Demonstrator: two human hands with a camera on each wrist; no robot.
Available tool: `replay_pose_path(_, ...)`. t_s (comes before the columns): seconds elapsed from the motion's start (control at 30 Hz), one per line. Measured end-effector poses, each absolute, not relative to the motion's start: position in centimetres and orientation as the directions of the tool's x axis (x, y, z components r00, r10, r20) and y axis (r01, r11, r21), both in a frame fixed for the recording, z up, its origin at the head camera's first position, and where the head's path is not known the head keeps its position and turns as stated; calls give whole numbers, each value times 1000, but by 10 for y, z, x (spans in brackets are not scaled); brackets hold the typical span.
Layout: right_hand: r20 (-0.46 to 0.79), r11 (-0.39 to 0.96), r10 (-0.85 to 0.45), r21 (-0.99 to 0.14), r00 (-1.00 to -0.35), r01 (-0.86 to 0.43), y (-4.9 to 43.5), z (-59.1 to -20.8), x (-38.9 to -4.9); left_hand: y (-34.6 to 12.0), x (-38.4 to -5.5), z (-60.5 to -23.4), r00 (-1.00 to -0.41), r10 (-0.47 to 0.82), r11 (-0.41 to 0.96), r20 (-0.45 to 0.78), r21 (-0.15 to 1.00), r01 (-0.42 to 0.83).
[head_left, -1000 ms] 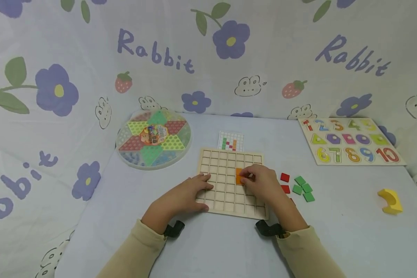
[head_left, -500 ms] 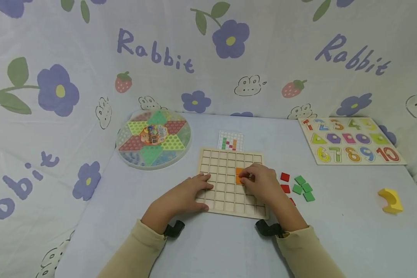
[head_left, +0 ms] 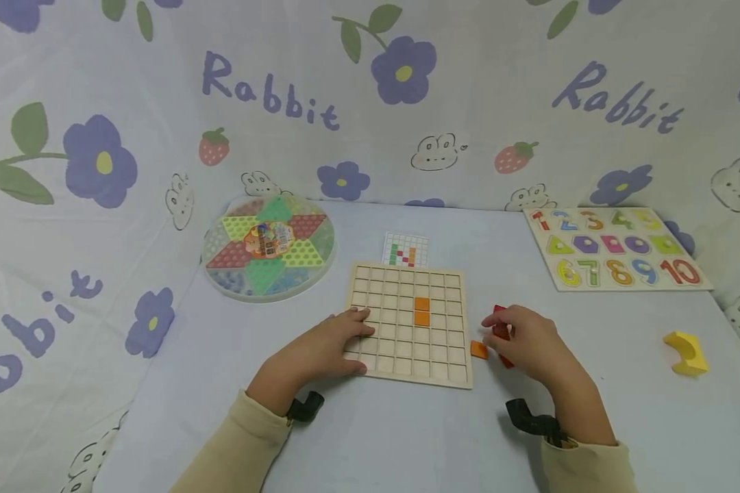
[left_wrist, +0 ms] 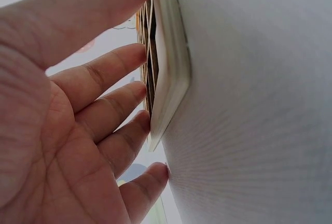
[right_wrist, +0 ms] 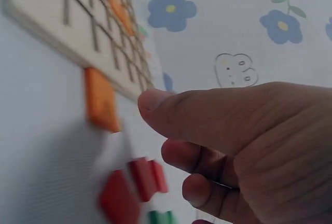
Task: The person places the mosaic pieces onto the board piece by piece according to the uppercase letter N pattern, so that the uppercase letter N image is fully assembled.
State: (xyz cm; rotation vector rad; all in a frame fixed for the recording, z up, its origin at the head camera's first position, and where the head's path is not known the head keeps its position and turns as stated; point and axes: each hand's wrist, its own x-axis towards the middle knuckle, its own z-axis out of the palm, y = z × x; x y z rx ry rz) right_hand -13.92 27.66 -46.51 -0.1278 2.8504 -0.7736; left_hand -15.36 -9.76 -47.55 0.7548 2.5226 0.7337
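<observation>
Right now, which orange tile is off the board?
The orange tile just beside the board, nearest the right hand; the other two sit in its cells.

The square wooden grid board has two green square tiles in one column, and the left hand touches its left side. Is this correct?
Not quite: the two square tiles in one column of the square wooden grid board are orange, not green, as the head view shows. The left hand touches the board's left side.
</observation>
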Motion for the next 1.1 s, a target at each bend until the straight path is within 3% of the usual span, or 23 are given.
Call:
replay_pose_path(0.27,-46,868,-154,-484,-987,-113,273,-486,-122,-98,-153,-475,-776,591,719,-219,580,384)
replay_pose_path(0.47,-44,864,-105,-499,-994,-69,271,-487,-120,-98,-153,-476,-772,595,715,-222,585,383)
replay_pose_path(0.83,-86,772,-18,-634,-996,41,267,-487,-119,-95,-154,-477,-774,592,724,-226,571,387)
replay_pose_path(1.1,6,714,3,-700,-1000,-2,242,-470,-127,-96,-153,-478,-773,592,725,-229,570,386)
